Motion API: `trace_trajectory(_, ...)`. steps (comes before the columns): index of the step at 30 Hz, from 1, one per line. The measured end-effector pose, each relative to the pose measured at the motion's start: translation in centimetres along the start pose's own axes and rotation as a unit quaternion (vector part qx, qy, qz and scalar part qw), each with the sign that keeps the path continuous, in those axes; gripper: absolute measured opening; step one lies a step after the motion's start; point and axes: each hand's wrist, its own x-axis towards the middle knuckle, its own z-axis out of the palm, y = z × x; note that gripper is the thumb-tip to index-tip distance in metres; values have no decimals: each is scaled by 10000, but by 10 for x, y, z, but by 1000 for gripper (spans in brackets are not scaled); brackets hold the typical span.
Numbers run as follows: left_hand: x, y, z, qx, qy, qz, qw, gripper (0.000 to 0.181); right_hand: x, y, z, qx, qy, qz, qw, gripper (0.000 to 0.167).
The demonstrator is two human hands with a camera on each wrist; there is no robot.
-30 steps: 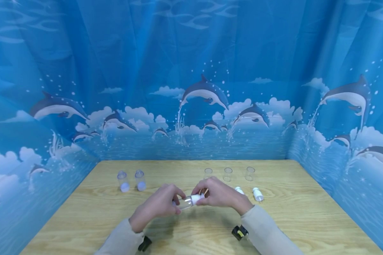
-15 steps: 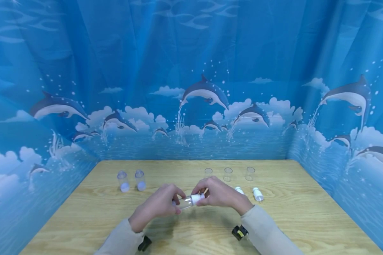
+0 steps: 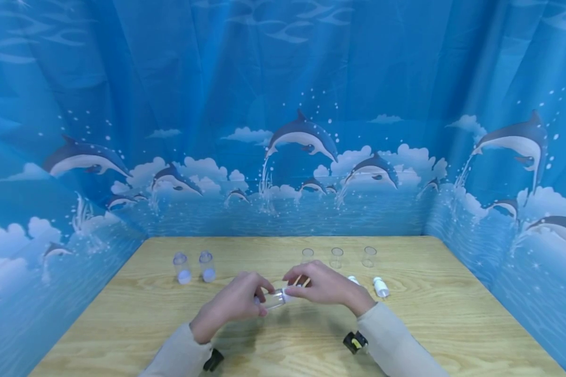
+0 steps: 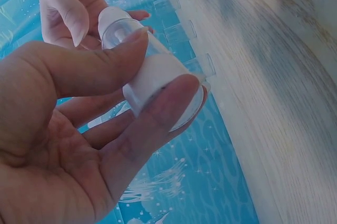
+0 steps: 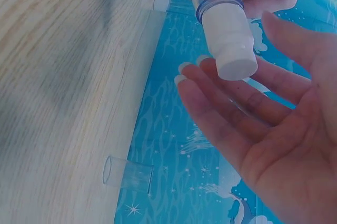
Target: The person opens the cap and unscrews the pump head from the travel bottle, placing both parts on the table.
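Observation:
My left hand (image 3: 238, 299) holds a small clear pump bottle (image 3: 273, 300) tilted above the table, thumb and fingers around its lower part. In the left wrist view, a white base shows inside the bottle (image 4: 157, 79) between the thumb and fingers. A white pump top (image 5: 230, 37) sits on the bottle's neck, pointing toward my right hand (image 3: 324, 284). The right hand is at the pump top with its fingers spread loosely about it. In the right wrist view, a gap shows between the thumb and the pump top; fingertips lie behind or beside it, and contact is unclear.
Two clear bottles with whitish bases (image 3: 183, 269) stand at the back left. Three clear caps (image 3: 337, 258) are in a row at the back right. White pump tops (image 3: 381, 287) lie in front of them, one partly behind the right hand. A dolphin-print curtain (image 3: 283, 209) surrounds the wooden table (image 3: 283, 345).
My right fingers have loosened from their pinch on the white pump top and spread apart. The left hand and the bottle have stayed in place.

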Motion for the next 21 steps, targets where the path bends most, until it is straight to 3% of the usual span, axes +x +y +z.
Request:
trace_trajectory(7,-1,-1,0,-37,13,9,10000,44,0,2,-1,-194,-12,-87,9998,30)
trace_trajectory(21,-1,0,0,-104,-1,-41,9999,45,1,0,1,-32,-215,80,9997,24)
